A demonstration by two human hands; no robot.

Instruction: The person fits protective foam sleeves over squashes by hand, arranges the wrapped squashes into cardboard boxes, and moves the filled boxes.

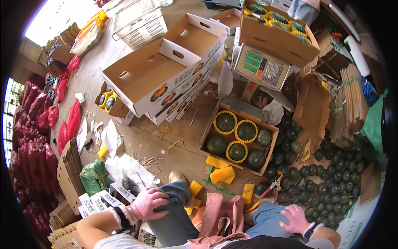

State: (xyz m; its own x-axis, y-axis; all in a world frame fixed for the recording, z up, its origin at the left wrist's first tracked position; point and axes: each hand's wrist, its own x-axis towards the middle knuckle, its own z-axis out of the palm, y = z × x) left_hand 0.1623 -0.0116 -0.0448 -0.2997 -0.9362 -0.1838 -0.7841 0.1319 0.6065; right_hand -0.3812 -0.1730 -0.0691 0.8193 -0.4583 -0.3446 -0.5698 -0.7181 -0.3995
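My left hand (pixel 150 203), in a pink glove, rests on my left knee, fingers laid over the jeans. On my right thigh lies my right hand (pixel 295 218), also pink-gloved, its fingers apart. Neither holds anything. In front of me an open cardboard box (pixel 209 139) contains several dark green squashes (pixel 216 145), three of them wrapped in yellow foam nets (pixel 237 152). Behind it stands a digital weighing scale (pixel 262 67) with green displays and a keypad. A pink apron (pixel 219 213) hangs between my legs.
Stacked open white cartons (pixel 143 79) stand ahead, left of the scale. A heap of loose dark squashes (pixel 327 195) covers the floor at right. Yellow foam nets (pixel 222 172) lie near my feet. Another person (pixel 304 11) is behind a filled box (pixel 273 39). Red mesh sacks (pixel 35 166) line the left.
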